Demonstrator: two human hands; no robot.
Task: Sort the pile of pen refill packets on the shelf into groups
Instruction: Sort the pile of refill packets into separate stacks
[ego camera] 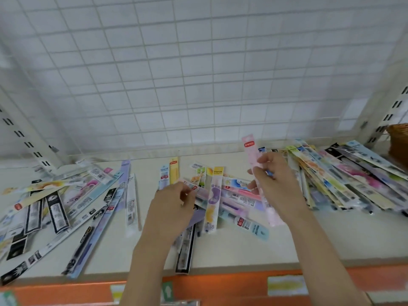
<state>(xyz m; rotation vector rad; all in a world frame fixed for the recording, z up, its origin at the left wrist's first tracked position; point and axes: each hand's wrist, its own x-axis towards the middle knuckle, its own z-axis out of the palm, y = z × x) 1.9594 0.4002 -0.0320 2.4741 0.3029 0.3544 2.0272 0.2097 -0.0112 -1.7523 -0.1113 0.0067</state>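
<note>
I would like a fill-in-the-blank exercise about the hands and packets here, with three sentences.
1. The right hand holds a long pale ____ refill packet upright.
2. The left hand pinches a packet in the ____ pile.
3. The cream shelf has an ____ front edge.

Missing words: pink; middle; orange

Bare shelf top runs along the front edge, between the middle heap of packets and the orange edge strip; a hand could slide in there. A narrower bare lane lies between the middle heap and the left spread of packets, partly crossed by a clear packet. To the right, a fanned stack of packets crowds the surface up to the upright post. Behind everything a wire grid panel closes off the back. A black packet juts over the front edge.
</note>
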